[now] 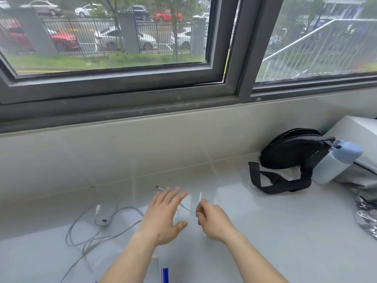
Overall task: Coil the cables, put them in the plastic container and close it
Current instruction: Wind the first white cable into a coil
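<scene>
Loose white cables (95, 231) lie tangled on the pale tiled counter (265, 231) at the left, with a white plug (98, 209) among them. My right hand (212, 220) pinches a thin white cable (186, 208) that runs under my left hand toward a connector end (159, 188). My left hand (163, 217) hovers flat over that cable, fingers spread, holding nothing. A clear plastic container with a blue clip (164, 274) shows at the bottom edge, mostly hidden by my left forearm.
A black waist bag (289, 152) with its strap lies at the right, beside a pale blue bottle (336, 162) and a white box (357, 129). Crinkled silver foil (367, 217) sits at the right edge. A window wall rises behind the counter.
</scene>
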A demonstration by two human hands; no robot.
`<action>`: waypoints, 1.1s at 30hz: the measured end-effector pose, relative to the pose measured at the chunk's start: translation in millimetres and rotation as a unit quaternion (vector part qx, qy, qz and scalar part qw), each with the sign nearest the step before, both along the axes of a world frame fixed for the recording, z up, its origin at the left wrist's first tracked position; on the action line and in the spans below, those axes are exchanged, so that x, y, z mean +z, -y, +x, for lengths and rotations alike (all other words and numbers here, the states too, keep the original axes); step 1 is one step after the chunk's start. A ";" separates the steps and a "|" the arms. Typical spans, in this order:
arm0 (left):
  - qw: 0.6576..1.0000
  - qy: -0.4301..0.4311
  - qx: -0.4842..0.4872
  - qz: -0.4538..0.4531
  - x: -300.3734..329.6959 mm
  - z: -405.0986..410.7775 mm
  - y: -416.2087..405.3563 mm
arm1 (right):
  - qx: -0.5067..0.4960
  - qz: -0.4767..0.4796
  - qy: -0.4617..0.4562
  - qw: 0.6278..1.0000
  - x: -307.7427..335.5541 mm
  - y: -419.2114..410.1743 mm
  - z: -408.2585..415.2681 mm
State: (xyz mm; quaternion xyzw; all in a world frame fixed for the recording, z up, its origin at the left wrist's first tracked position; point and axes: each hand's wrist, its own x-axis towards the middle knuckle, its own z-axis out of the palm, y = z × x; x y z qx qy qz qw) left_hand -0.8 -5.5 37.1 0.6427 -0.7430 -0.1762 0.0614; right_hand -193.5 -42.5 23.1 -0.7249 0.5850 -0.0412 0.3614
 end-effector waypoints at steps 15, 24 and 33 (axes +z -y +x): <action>0.961 -0.096 0.138 -0.219 149.7 35.8 -8.8 | 0.046 0.049 0.389 0.919 163.0 10.5 54.9; 0.888 -0.238 0.166 -0.358 241.1 63.7 -30.4 | 0.139 0.051 0.426 0.893 235.1 -24.3 83.3; 0.822 -0.352 0.204 -0.399 279.8 74.8 -53.8 | 0.234 0.106 0.610 0.750 317.0 -51.5 101.0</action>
